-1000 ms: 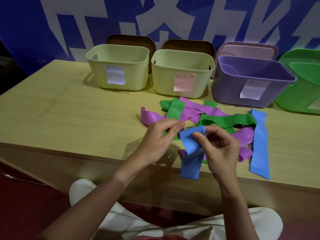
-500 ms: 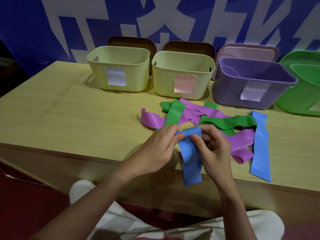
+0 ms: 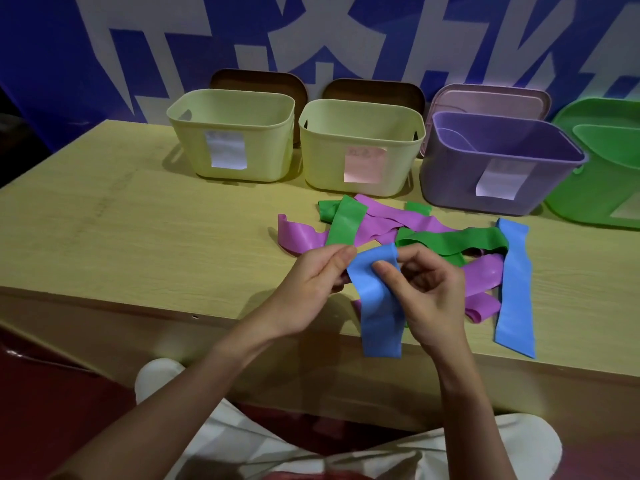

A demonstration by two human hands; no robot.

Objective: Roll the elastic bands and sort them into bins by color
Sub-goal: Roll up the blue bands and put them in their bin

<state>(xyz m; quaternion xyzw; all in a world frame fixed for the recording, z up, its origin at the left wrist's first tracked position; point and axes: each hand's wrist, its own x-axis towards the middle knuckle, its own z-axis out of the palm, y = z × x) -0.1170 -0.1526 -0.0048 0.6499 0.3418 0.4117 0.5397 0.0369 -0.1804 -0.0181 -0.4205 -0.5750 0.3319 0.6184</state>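
Blue band (image 3: pixel 379 306) hanging over table (image 3: pixel 138 230) front edge, top end folding over between both hands. Left hand (image 3: pixel 311 289) pinching its upper left corner; right hand (image 3: pixel 429 296) gripping upper right, fingers curling. Purple and green bands (image 3: pixel 408 230) lying tangled behind, second blue band (image 3: pixel 514 289) lying flat beside. Four bins (image 3: pixel 360 150) standing along back.

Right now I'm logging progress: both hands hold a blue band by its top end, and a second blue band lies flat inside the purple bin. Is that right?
Not quite. In the head view the left hand and right hand do hold the blue band by its top end, but the second blue band lies flat on the table, in front of the purple bin, not inside it.
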